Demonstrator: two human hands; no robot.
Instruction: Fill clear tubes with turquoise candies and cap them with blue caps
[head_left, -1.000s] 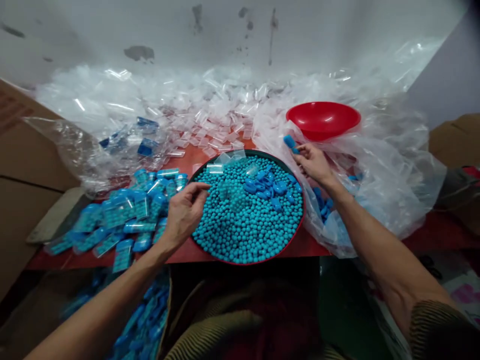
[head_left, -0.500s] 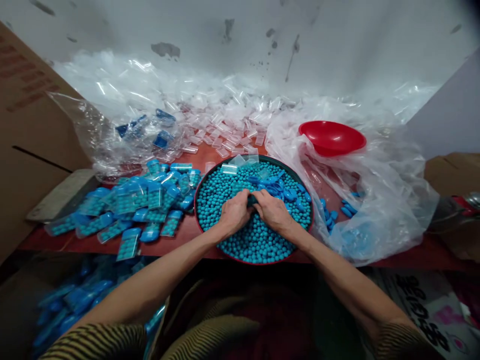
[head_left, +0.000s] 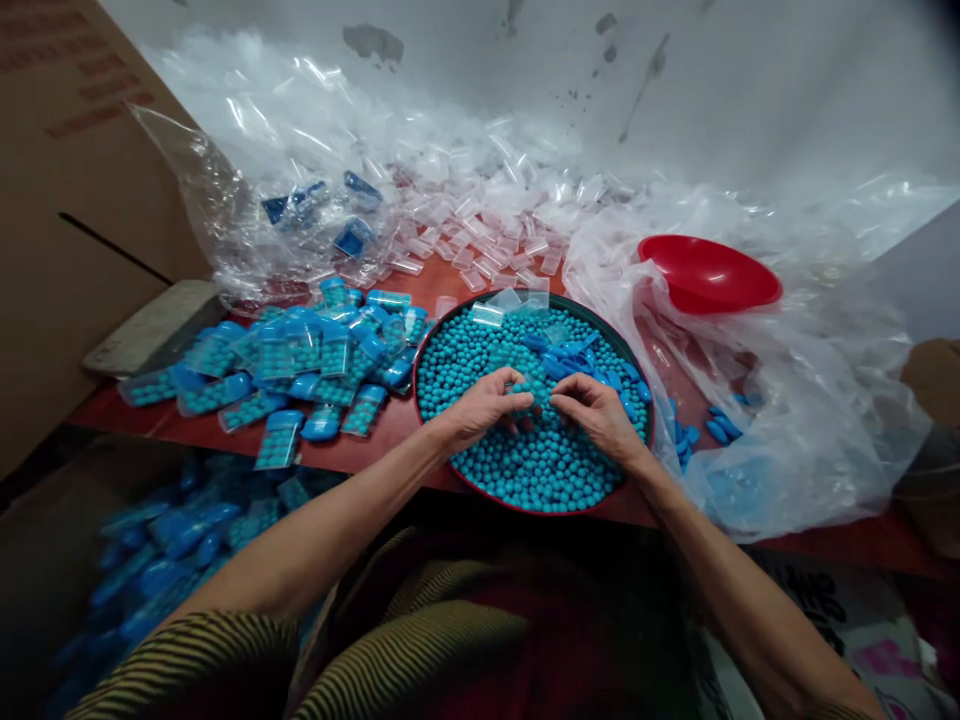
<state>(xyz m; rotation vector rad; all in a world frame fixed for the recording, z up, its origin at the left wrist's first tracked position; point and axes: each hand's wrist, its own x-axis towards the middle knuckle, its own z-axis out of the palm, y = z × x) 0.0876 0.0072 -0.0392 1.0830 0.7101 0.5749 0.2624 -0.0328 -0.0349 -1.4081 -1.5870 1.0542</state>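
Both hands are over a round tub (head_left: 646,440) with a red rim, filled with small blue balls (head_left: 540,470). My left hand (head_left: 484,408) is closed, thumb and fingers round a small clear plastic case (head_left: 531,392) with blue balls showing in it. To its right, my right hand (head_left: 596,412) has its thumb and forefinger pinched together; what they hold, if anything, is too small to make out. Behind the hands, blue plastic caps (head_left: 566,358) lie on the balls. Some empty clear cases (head_left: 489,314) rest at the tub's far edge.
Left of the tub is a heap of filled cases with blue caps (head_left: 300,350). More clear cases (head_left: 480,245) are scattered behind it. A red bowl (head_left: 712,275) sits on a plastic bag (head_left: 817,400) at the right. A cardboard box (head_left: 90,190) stands at the far left.
My hands were together over the tub; now they have drawn slightly apart, and the clear case in my left hand shows. The view has shifted a little left.
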